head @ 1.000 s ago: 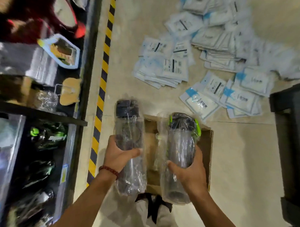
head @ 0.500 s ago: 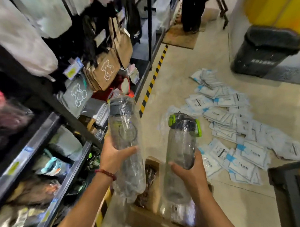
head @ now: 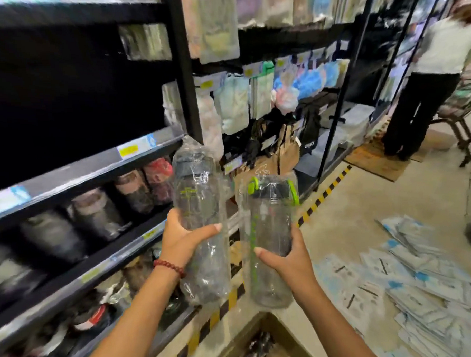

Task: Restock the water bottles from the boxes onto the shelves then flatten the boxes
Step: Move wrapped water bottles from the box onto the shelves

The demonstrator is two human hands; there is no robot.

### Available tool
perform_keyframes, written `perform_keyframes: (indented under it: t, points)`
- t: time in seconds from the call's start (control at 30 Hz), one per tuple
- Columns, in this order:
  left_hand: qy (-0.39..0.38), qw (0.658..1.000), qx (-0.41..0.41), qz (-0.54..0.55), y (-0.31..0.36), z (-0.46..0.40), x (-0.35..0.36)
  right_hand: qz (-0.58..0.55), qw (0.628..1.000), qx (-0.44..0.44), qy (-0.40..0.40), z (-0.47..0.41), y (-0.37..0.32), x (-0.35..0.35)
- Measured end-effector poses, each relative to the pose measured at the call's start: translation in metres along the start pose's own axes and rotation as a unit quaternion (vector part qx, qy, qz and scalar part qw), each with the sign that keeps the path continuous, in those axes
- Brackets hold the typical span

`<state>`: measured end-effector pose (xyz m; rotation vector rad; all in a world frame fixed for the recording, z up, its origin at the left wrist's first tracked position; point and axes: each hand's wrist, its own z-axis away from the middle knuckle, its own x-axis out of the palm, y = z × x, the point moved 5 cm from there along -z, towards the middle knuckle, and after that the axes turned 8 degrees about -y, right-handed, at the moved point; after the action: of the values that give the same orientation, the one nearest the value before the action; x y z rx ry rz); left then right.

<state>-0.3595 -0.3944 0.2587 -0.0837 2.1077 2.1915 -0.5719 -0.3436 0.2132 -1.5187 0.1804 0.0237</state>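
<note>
Clear plastic-wrapped bottles stand upright, the left hand (head: 184, 240) clasping the dark-capped bottle (head: 198, 222), the right hand (head: 288, 259) the green-capped bottle (head: 271, 238). The shelves (head: 90, 170) lie left of both grips, nearer the left hand.

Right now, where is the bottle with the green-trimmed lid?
In the head view, centre-right: the green-lidded bottle is upright in the right hand, beside the grey-lidded bottle, above the cardboard box.

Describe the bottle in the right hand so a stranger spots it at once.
Look in front of the black shelves, where two hands hold up clear wrapped bottles. The right hand grips the right bottle. Unlike the left bottle, its lid has bright green clips.
</note>
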Motion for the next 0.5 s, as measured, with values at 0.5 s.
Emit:
perform_keyframes:
  t: [0.5]
  points:
    - [0.313,0.949,-0.024,0.012,-0.022,0.151,-0.191,-0.007,0.950,-0.039,-0.309,0.023,-0.038,0.204]
